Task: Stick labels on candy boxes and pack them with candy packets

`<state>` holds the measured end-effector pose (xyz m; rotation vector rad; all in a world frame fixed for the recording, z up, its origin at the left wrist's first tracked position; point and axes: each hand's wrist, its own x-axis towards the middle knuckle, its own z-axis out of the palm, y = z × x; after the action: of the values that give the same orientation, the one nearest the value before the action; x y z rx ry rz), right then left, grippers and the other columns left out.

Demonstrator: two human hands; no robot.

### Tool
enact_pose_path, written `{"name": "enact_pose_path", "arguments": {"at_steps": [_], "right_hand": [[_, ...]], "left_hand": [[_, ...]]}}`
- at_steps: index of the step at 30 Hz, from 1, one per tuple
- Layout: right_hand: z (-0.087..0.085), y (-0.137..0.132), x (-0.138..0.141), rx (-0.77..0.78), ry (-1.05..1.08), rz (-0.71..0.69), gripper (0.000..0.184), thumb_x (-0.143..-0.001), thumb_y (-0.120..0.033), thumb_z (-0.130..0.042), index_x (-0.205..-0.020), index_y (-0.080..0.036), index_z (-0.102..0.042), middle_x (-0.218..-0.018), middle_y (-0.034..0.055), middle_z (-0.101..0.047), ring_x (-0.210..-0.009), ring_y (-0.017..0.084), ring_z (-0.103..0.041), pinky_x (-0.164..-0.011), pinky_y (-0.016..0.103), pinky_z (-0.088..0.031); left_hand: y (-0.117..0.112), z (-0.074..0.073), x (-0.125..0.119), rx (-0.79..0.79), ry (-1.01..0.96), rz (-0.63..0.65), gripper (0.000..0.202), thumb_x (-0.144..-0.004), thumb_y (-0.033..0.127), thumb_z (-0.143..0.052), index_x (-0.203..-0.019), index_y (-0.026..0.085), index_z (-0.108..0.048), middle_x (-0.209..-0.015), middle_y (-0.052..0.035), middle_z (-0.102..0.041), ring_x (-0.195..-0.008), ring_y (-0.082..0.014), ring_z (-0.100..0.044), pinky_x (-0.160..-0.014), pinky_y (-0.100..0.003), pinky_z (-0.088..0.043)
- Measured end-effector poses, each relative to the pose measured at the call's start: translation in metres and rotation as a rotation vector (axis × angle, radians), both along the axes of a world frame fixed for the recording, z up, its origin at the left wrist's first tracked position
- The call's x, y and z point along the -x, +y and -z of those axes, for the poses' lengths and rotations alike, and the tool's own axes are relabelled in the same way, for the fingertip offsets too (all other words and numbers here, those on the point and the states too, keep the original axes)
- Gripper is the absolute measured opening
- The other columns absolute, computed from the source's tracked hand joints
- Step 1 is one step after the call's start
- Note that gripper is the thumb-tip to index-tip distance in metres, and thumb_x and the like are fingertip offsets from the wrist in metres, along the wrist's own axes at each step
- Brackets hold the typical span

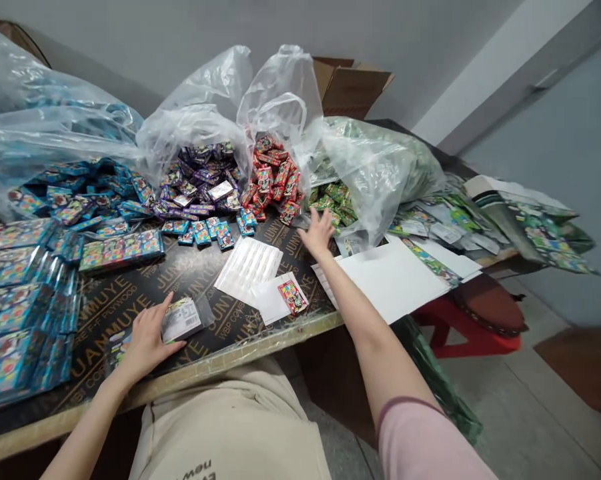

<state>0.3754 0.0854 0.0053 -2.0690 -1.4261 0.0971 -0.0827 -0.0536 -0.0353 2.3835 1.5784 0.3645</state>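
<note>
My left hand (147, 339) lies over a flat printed plastic pouch (183, 319) near the table's front edge, its fingers apart and partly covering the pouch. My right hand (318, 232) is stretched forward with fingers spread at the mouth of a clear bag, beside the small green packets (336, 202). Just left of it are small red packets (273, 175). Between my hands are a white sheet with rows of raised strips (250, 269) and a white card (269, 301) bearing a small red printed packet (293, 297).
Purple packets (205, 173) and blue packets (90, 190) spill from clear bags. Stacked blue packs (15, 293) fill the table's left end. White paper sheets (385, 280) and green printed pouches (445, 220) lie right. A cardboard box (355, 90) stands behind; a red stool (475, 333) is below.
</note>
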Motion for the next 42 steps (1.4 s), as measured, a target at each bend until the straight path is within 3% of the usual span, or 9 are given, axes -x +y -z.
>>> {"name": "enact_pose_path", "arguments": {"at_steps": [2,6,13,16,20,24,31,36,42], "right_hand": [[0.002,0.014,-0.045,0.067,-0.033,0.141,0.067,-0.073,-0.024,-0.07,-0.134,-0.011,-0.044,-0.149,0.0297,-0.027,-0.134,0.042,-0.031,-0.101,0.062,-0.024],[0.011,0.01,-0.077,0.018,0.014,0.072,0.044,-0.08,-0.019,-0.053,-0.123,-0.008,-0.055,-0.125,0.0246,-0.058,-0.115,0.032,-0.054,-0.099,0.047,-0.037],[0.022,-0.032,-0.044,-0.098,0.155,-0.091,0.026,-0.073,-0.018,-0.05,-0.092,-0.012,-0.067,-0.096,0.0144,-0.072,-0.092,0.027,-0.065,-0.088,0.042,-0.048],[0.007,-0.055,-0.007,-0.195,0.325,-0.252,0.023,-0.077,-0.022,-0.053,-0.095,-0.017,-0.067,-0.109,0.0108,-0.07,-0.105,0.024,-0.063,-0.096,0.042,-0.047],[-0.026,-0.096,0.076,-0.06,0.874,-0.833,0.017,-0.076,-0.029,-0.069,-0.093,-0.023,-0.069,-0.114,0.0071,-0.07,-0.108,0.024,-0.064,-0.096,0.044,-0.048],[-0.04,-0.126,0.141,0.284,0.973,-1.22,0.019,-0.081,-0.037,-0.067,-0.093,-0.024,-0.071,-0.118,0.0081,-0.068,-0.114,0.027,-0.061,-0.098,0.046,-0.048],[-0.012,-0.137,0.183,-0.051,0.472,-1.104,0.08,-0.073,-0.048,-0.071,-0.142,-0.028,-0.036,-0.153,0.0109,-0.03,-0.141,0.031,-0.029,-0.114,0.052,-0.024],[-0.003,-0.145,0.21,-0.17,0.212,-1.1,0.076,-0.07,-0.042,-0.072,-0.137,-0.028,-0.041,-0.131,0.0108,-0.051,-0.125,0.031,-0.045,-0.105,0.05,-0.033],[0.0,-0.147,0.214,-0.272,0.096,-0.786,0.09,-0.066,-0.051,-0.073,-0.142,-0.023,-0.034,-0.118,0.0126,-0.053,-0.107,0.032,-0.05,-0.096,0.051,-0.036]], "left_hand": [[0.0,0.004,0.005,-0.007,-0.001,0.001,0.091,-0.073,0.044,-0.062,-0.149,0.023,-0.016,-0.118,-0.0109,-0.058,-0.106,-0.0309,-0.055,-0.093,-0.045,-0.039],[0.002,0.005,0.013,-0.02,0.023,-0.044,0.089,-0.074,0.047,-0.061,-0.149,0.022,-0.018,-0.114,-0.0113,-0.059,-0.106,-0.0319,-0.055,-0.095,-0.047,-0.039],[0.005,-0.012,0.01,0.0,0.014,-0.087,0.081,-0.072,0.053,-0.064,-0.142,0.021,-0.038,-0.124,-0.0141,-0.056,-0.117,-0.0357,-0.05,-0.107,-0.061,-0.024],[0.0,-0.038,-0.014,0.075,-0.281,-0.196,0.08,-0.064,0.055,-0.071,-0.134,0.021,-0.049,-0.136,-0.014,-0.05,-0.127,-0.0369,-0.043,-0.11,-0.06,-0.022],[-0.009,-0.07,-0.058,0.694,-1.087,-0.293,0.062,-0.077,0.059,-0.057,-0.121,0.016,-0.06,-0.12,-0.0153,-0.062,-0.109,-0.0274,-0.059,-0.093,-0.044,-0.047],[-0.016,-0.074,-0.083,1.289,-1.318,-0.165,0.048,-0.056,0.043,-0.081,-0.089,0.009,-0.071,-0.083,-0.012,-0.071,-0.066,-0.0164,-0.064,-0.065,-0.029,-0.052],[-0.025,-0.057,-0.073,0.888,-1.453,-0.605,0.041,-0.045,0.026,-0.088,-0.077,0.011,-0.067,-0.067,-0.0012,-0.068,-0.055,-0.0109,-0.062,-0.054,-0.022,-0.05],[-0.028,-0.053,-0.071,0.847,-1.49,-0.59,0.043,-0.045,0.027,-0.089,-0.077,0.011,-0.065,-0.068,-0.0008,-0.069,-0.055,-0.0108,-0.062,-0.055,-0.023,-0.052],[-0.028,-0.052,-0.075,0.809,-1.553,-0.589,0.042,-0.048,0.031,-0.087,-0.074,0.012,-0.062,-0.064,-0.0004,-0.067,-0.056,-0.0111,-0.063,-0.061,-0.025,-0.054]]}}
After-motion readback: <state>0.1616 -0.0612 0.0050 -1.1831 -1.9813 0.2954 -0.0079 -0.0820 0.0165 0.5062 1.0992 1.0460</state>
